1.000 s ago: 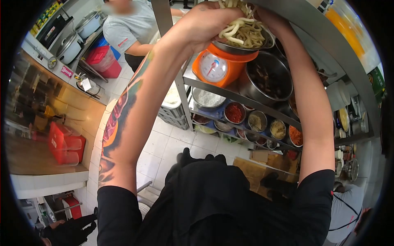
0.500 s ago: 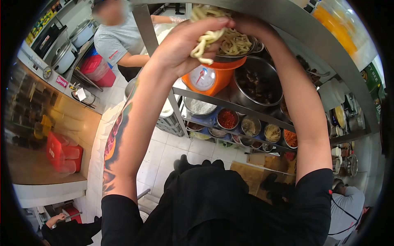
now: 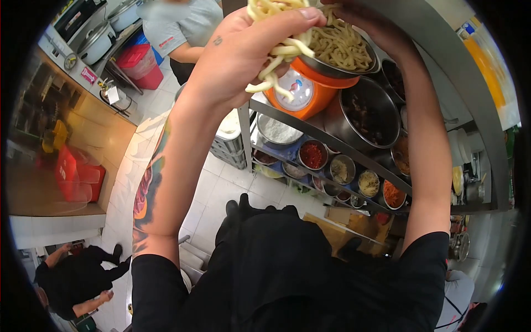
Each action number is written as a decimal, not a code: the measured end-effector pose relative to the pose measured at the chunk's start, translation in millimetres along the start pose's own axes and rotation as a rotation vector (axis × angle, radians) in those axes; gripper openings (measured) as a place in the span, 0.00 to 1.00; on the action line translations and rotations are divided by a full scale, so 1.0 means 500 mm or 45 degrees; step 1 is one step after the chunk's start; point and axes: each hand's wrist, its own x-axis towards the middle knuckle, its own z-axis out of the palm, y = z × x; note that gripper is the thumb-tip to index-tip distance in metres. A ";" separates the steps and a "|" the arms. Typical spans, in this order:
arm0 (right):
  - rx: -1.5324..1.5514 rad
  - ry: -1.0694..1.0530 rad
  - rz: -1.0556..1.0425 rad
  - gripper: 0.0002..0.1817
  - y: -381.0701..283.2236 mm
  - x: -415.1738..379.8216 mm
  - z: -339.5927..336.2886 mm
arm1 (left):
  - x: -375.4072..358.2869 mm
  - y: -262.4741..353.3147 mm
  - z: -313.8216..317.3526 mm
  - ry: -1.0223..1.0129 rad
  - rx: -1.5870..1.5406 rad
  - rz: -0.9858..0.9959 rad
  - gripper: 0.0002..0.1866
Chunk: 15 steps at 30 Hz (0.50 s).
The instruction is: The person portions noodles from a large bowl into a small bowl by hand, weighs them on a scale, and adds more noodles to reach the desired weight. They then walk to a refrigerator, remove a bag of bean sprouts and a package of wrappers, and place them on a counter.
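Note:
Thick pale noodles (image 3: pixel 281 51) hang from my left hand (image 3: pixel 243 55), whose fingers are closed round them. Just right of that hand, a metal pan (image 3: pixel 371 67) heaped with more noodles (image 3: pixel 342 47) rests on an orange dial scale (image 3: pixel 301 94). My right hand (image 3: pixel 369 21) reaches over the pan's far side near the top edge of the view. It is dark and blurred there, so its fingers cannot be made out. Beside the scale stands a deep steel pot (image 3: pixel 354 113) with dark contents.
Below the pot, a lower shelf carries bowls of white powder (image 3: pixel 276 130), chopped red food (image 3: pixel 313 155) and shredded orange food (image 3: pixel 393 195). A steel frame (image 3: pixel 470 66) arches over the counter. Co-workers stand at upper left (image 3: pixel 182 30), lower left (image 3: pixel 77 276) and lower right (image 3: pixel 456 293).
My view has shifted, so the scale and pot appear further right and slightly lower. My left hand still grips noodles, with strands dangling lower. The lower-left co-worker shows more fully.

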 end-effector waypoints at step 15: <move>-0.117 0.163 0.206 0.25 0.009 -0.041 -0.032 | 0.009 -0.005 0.022 0.011 0.062 0.017 0.15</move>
